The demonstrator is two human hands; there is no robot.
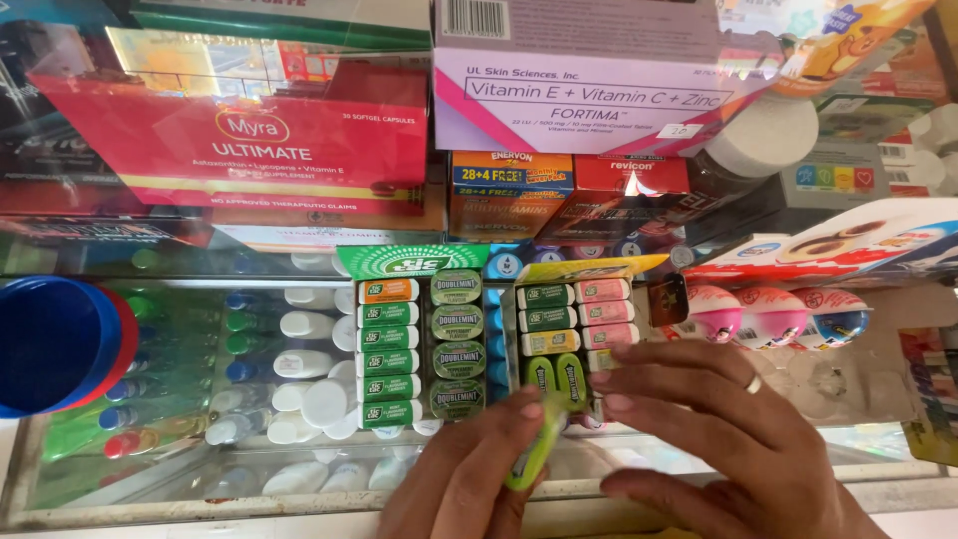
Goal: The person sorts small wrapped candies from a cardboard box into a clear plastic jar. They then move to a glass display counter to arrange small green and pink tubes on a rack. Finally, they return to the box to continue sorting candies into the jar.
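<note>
My left hand [469, 479] pinches a small lime-green mint container [536, 449] between thumb and fingers, just in front of a display tray [559, 271] of small mint boxes in green, pink and yellow. My right hand [718, 429], with a ring on one finger, lies open with fingers spread, its fingertips touching the front row of that tray next to two upright lime-green containers [555, 377]. Left of it stands a second green tray [399, 262] with orange and green mint boxes and round green gum packs [457, 344].
All of it sits on a glass counter [150, 299] with bottles showing beneath. Blue and red stacked cups [60, 344] are at the left. Large red [249, 140] and pink-white [589, 100] supplement boxes rise behind. Egg-shaped sweets [768, 314] fill a display at the right.
</note>
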